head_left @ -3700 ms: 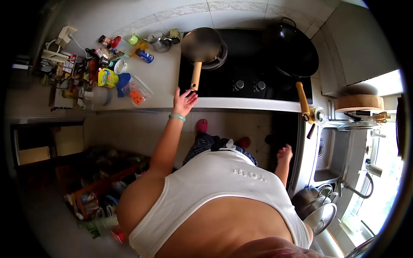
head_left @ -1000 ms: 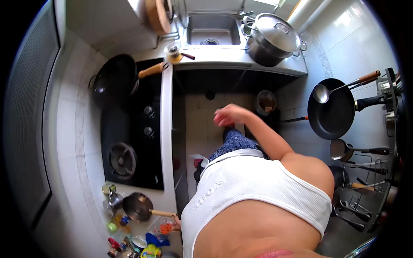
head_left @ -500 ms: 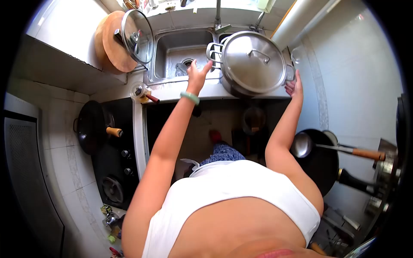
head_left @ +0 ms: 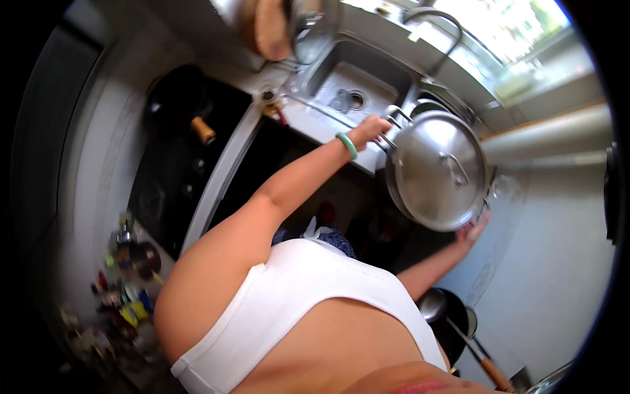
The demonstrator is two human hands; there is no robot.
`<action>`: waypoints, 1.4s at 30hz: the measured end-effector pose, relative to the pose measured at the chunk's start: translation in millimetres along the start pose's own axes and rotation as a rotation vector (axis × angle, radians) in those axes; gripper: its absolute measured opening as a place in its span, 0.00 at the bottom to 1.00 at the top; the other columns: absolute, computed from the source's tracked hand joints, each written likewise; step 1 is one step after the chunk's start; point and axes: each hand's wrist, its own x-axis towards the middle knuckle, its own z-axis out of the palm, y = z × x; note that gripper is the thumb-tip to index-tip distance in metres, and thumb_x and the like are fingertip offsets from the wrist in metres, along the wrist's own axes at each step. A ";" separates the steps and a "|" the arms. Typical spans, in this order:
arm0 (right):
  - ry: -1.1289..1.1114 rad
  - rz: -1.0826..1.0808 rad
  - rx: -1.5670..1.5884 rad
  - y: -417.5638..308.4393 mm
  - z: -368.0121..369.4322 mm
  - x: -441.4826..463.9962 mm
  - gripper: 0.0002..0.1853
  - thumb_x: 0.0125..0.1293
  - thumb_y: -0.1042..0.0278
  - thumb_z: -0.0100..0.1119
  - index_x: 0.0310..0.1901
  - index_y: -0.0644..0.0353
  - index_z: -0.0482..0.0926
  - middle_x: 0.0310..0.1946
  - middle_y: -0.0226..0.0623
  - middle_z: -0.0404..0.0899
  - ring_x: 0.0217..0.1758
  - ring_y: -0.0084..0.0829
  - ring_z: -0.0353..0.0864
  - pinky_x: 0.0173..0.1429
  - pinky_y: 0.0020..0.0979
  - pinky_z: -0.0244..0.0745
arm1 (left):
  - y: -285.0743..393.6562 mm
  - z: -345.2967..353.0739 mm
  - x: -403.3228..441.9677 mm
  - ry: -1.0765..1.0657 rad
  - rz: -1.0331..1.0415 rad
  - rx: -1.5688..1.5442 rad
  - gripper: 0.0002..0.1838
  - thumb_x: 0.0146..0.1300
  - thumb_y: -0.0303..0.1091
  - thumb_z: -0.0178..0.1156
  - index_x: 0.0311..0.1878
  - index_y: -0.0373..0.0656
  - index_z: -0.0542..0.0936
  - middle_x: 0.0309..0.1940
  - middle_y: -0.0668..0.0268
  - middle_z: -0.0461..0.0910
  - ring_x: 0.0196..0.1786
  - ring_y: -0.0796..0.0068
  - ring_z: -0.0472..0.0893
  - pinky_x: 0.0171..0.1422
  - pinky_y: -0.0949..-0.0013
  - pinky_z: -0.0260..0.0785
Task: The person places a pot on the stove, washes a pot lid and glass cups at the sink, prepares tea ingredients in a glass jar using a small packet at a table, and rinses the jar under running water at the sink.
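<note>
A large steel pot with a steel lid point(head_left: 436, 171) is between my two hands at the right of the counter. My left hand point(head_left: 372, 129), below a green bangle point(head_left: 346, 146), is closed round the handle on the pot's sink side. On the opposite side, my right hand point(head_left: 474, 228) is closed at the other handle, its fingers partly blurred. The lid lies flat on the pot, with its loop handle near the middle.
Behind the pot lies the sink point(head_left: 364, 75) with a curved faucet point(head_left: 453, 33). A black wok point(head_left: 176, 102) sits on the stove point(head_left: 161, 171) at left. Bottles and a small pan point(head_left: 140, 260) stand lower left. A ladle point(head_left: 433, 305) and black pan hang lower right.
Both hands, earlier open beside the pot, have closed on its handles. The view has turned, and the pot now appears farther right and lower, tilted in the frame.
</note>
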 end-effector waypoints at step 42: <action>-1.564 0.329 -0.714 408.4 502.6 -605.7 0.30 0.54 0.43 0.62 0.48 0.59 0.69 0.27 0.29 0.65 0.23 0.23 0.68 0.38 0.31 0.76 | -64.7 -413.3 -865.5 1.239 0.418 -0.531 0.11 0.62 0.40 0.50 0.29 0.44 0.73 0.33 0.59 0.80 0.34 0.64 0.79 0.46 0.58 0.72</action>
